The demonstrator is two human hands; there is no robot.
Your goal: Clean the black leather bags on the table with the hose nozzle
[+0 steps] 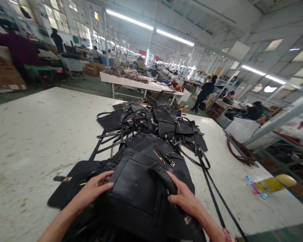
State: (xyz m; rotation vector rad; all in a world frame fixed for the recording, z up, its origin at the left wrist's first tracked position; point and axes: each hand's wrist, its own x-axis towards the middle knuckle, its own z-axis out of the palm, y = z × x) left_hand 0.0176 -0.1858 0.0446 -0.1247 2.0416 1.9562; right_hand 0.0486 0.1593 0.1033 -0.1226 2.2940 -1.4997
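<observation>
A black leather bag (135, 191) with a stitched rectangular front pocket lies just in front of me. My left hand (101, 185) is closed on its left edge, thumb and fingertips pinching the leather. On the other side, my right hand (183, 195) wraps round the bag near a thick curved black flap or handle (163, 176); which of the two it is I cannot tell. Beneath and behind it are more black bags (151, 144) with gold zips and buckles. A strap with a gold buckle (67, 179) sticks out at the left.
The white table (35, 134) carries a heap of black bags (164, 117) farther back. Long black straps (214, 191) trail to the right. A yellow bottle-like object (275, 183) and brown straps (238, 151) lie on the right side. Workers and other tables stand beyond.
</observation>
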